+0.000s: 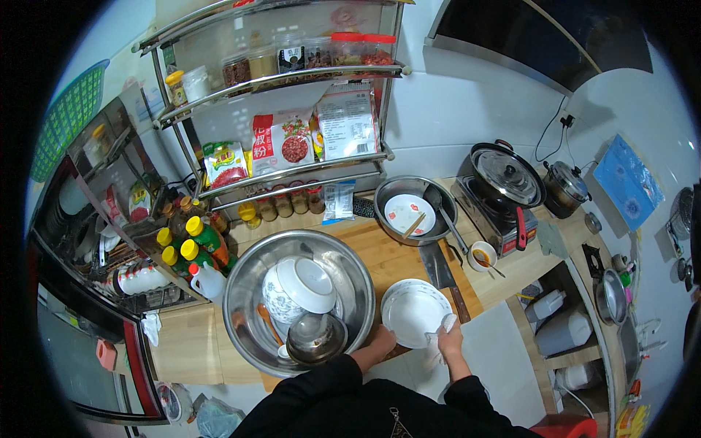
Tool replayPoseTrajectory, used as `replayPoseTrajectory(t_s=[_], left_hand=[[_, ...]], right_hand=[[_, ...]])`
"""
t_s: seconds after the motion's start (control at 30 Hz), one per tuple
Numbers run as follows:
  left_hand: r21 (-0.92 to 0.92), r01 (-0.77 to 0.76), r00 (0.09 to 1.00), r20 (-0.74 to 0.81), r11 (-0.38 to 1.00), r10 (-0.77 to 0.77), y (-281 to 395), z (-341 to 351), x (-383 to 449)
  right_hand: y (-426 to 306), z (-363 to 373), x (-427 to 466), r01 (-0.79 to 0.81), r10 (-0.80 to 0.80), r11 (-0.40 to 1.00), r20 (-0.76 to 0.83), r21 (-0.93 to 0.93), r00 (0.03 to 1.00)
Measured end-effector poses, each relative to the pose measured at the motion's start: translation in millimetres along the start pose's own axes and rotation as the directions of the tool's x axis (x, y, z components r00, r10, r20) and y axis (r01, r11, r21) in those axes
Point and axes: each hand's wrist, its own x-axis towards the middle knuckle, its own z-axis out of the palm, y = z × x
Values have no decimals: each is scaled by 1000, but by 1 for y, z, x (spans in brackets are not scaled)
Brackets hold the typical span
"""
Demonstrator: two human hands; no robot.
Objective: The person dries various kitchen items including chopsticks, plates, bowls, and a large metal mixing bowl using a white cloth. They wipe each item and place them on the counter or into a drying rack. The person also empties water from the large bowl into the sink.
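Note:
A white ceramic bowl with a patterned rim faces up before me, over the front of the wooden cutting board. My left hand is at its lower left rim, with the fingertips partly hidden. My right hand grips a white cloth against the bowl's lower right rim. To the left, a large stainless steel basin contains upturned white patterned bowls, a metal bowl and a wooden-handled spoon.
A cleaver lies right of the bowl. Behind it stands a metal bowl holding a plate, chopsticks and a ladle. Further right are a small sauce cup and a lidded pan on a portable stove. Capped bottles stand left.

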Motion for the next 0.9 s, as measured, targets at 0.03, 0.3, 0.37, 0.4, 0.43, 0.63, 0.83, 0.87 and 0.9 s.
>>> replayPoseTrajectory(t_s=[0.03,0.3,0.37,0.4,0.43,0.63,0.83,0.87,0.9], left_hand=[[-25,52,997,58,998,-50,18,-12,-13],[-75,44,999,8,996,-44,19,-11,-4],[-75,53,997,54,996,-49,28,-17,-8],[-66,52,998,26,996,-51,33,-20,-11],[-57,55,999,-2,997,-55,38,-20,-15],[-75,22,999,30,997,-19,18,-18,7],[64,31,999,32,997,-33,51,-32,-30],[107,-34,997,77,994,26,54,-35,-37],[149,-101,989,126,984,83,61,-41,-50]], right_hand=[[2,1,3,-7,7,1000,9,-24,1000],[-4,-1,12,-26,27,999,59,-24,998],[0,-2,16,-14,15,1000,70,-15,997],[7,-4,21,9,-8,1000,83,-15,996],[15,-6,25,30,-28,999,98,-15,995],[20,-36,28,56,-62,986,32,157,998],[-17,-64,19,-16,-61,925,190,379,980],[-22,-63,17,-44,-58,908,228,417,972],[-24,-61,15,-51,-75,903,274,427,959]])
